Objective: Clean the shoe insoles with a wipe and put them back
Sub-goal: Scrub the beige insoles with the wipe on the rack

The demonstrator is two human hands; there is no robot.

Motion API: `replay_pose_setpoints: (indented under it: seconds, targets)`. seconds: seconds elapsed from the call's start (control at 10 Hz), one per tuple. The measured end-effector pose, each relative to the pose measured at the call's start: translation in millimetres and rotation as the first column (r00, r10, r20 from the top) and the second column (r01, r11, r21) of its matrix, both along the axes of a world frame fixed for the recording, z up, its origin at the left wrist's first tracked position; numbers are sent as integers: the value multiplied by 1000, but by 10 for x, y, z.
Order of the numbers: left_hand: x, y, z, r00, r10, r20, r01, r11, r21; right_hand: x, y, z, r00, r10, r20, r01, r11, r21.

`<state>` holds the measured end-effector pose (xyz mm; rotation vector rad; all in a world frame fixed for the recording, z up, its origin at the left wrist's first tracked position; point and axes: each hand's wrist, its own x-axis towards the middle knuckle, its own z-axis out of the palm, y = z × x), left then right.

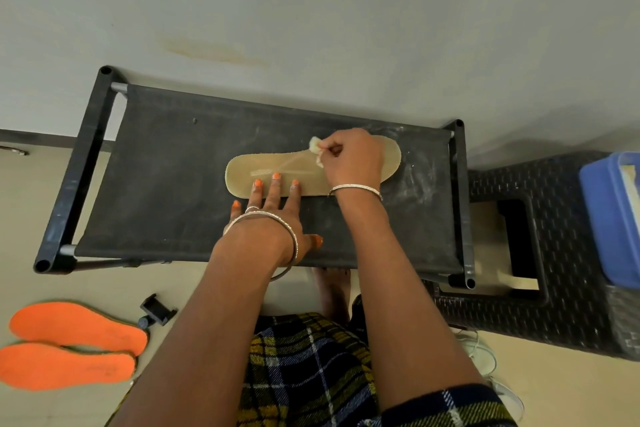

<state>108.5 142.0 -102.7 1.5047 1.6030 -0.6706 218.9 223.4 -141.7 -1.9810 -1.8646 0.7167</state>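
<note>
- The right hand [349, 159] pinches a small crumpled wipe [316, 144] between thumb and curled fingers. It presses the wipe onto the tan insole [277, 170], which lies flat directly under the grip.
- Just left of that grip, the left hand [273, 215] lies spread with straight fingers. Three fingertips press the insole's near edge, pinning it to the black fabric rack [173, 166].
- Wiping of this insole appears to be under way. The wipe sits toward one rounded end, and the stretch out past the left fingertips probably has yet to be covered.
- Two orange insoles [79, 326] lie on the floor, well apart from the grip, down and to its left. Whether they are already clean cannot be told.
- A white shoe [481, 354] shows partly, below and right of the grip. None of the insoles in view is in a shoe, so refitting seems wholly left to do.
</note>
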Motion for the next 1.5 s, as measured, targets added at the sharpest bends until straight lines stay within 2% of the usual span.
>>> replay_pose_setpoints:
  seconds: [0.1,0.2,0.3,0.4,0.5,0.6,0.8,1.0,1.1,1.2,1.3,1.4,1.5]
  targets:
    - [3,1,-7,1000,-6,-3,6,1000,1,-107,-35,2,991,136,-17,-136,990,-24]
    - [-6,-4,-10,1000,-6,6,6,1000,-2,32,7,7,997,71,-40,-72,997,-33]
    - [-28,2,-3,1000,-8,10,8,1000,-5,196,52,-12,996,-82,-33,82,997,2]
    - [-26,1,4,1000,-4,6,4,1000,-7,95,31,-15,998,-65,16,65,998,-19]
    - [-21,-5,-8,1000,-4,-5,4,1000,5,-89,-30,15,998,58,-18,-59,996,-67]
    - [-18,0,-4,1000,-8,-3,8,1000,1,-85,-22,12,995,90,-38,-93,993,-75]
    - [-47,-4,19,1000,-11,8,11,1000,-7,216,57,-10,986,-156,-51,154,987,-39]
    - [-30,10,18,1000,-5,2,5,1000,-14,2,-32,79,994,98,-58,-108,973,-205]
    - [-42,4,14,1000,-6,7,6,1000,-11,170,21,147,1000,6,11,-3,975,-224]
    - [-61,-2,17,1000,-11,18,11,1000,-13,308,48,173,985,-134,108,151,974,-171]
    - [-48,-3,17,1000,-2,13,2,1000,-9,163,27,136,989,-55,139,79,982,-174]
    - [-30,-4,12,1000,1,3,-1,1000,-7,-46,-32,116,996,83,39,-73,973,-220]
    - [-37,0,15,1000,-1,7,1,1000,-13,14,-12,125,998,59,-12,-60,968,-244]
